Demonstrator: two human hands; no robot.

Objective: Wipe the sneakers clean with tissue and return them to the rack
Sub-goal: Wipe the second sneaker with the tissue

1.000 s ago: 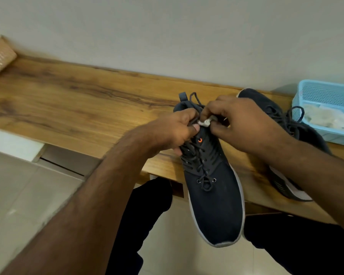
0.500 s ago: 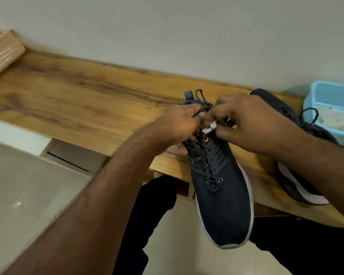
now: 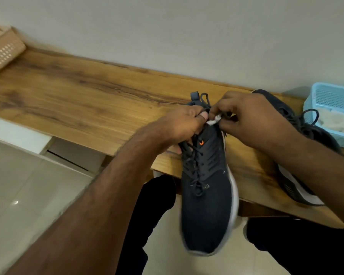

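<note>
A dark navy sneaker (image 3: 207, 205) with a white sole and a small orange mark is held over the front edge of the wooden bench (image 3: 77, 104), toe pointing toward me. My left hand (image 3: 183, 126) grips its collar and laces. My right hand (image 3: 246, 120) pinches a small wad of white tissue (image 3: 213, 120) against the sneaker's opening. The second navy sneaker (image 3: 298, 139) lies on the bench to the right, partly hidden behind my right forearm.
A light blue plastic basket (image 3: 330, 100) holding white tissue stands at the bench's right end. A tan perforated basket (image 3: 2, 50) sits at the far left. A pale wall runs behind the bench. Tiled floor and my dark-trousered legs lie below.
The tissue wad has shifted a little along the sneaker's opening between my fingers, and the sneaker has tilted slightly. The view has drifted, so everything sits further right.
</note>
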